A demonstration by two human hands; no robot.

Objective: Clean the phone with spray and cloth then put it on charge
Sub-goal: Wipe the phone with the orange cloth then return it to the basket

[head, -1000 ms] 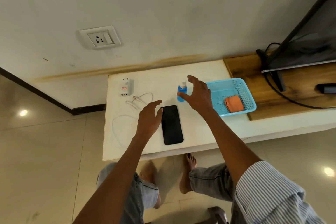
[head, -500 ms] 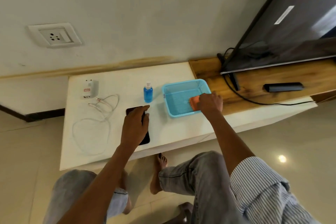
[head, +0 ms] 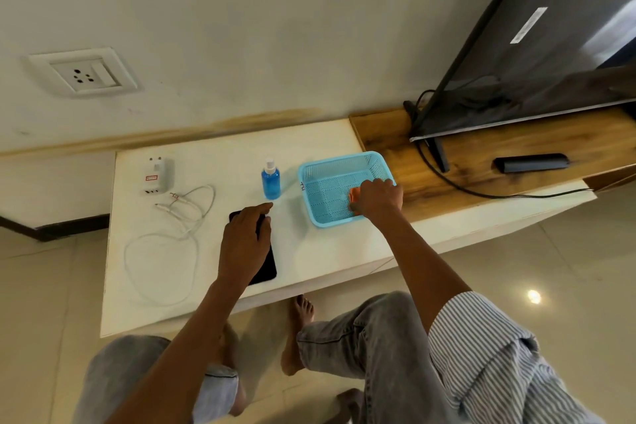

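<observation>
A black phone [head: 266,265] lies flat on the white table [head: 316,251], mostly covered by my left hand [head: 244,244], which rests on it with fingers curled over its top. A small blue spray bottle [head: 271,180] stands upright just beyond the phone. To its right sits a light blue basket [head: 327,182]. My right hand [head: 377,196] reaches into the basket and closes on the orange cloth [head: 353,194], of which only a corner shows. A white charger plug [head: 155,176] and its coiled white cable [head: 179,227] lie at the table's left.
A wall socket [head: 84,74] is on the wall at upper left. A wooden shelf [head: 481,155] at right carries a large dark screen [head: 550,45], its black cord [head: 464,186] and a black remote [head: 531,162]. My knees and bare feet are below the table's front edge.
My left hand came down onto the phone. My right hand went from beside the spray bottle into the basket and closed on the orange cloth. The view swung to the right.
</observation>
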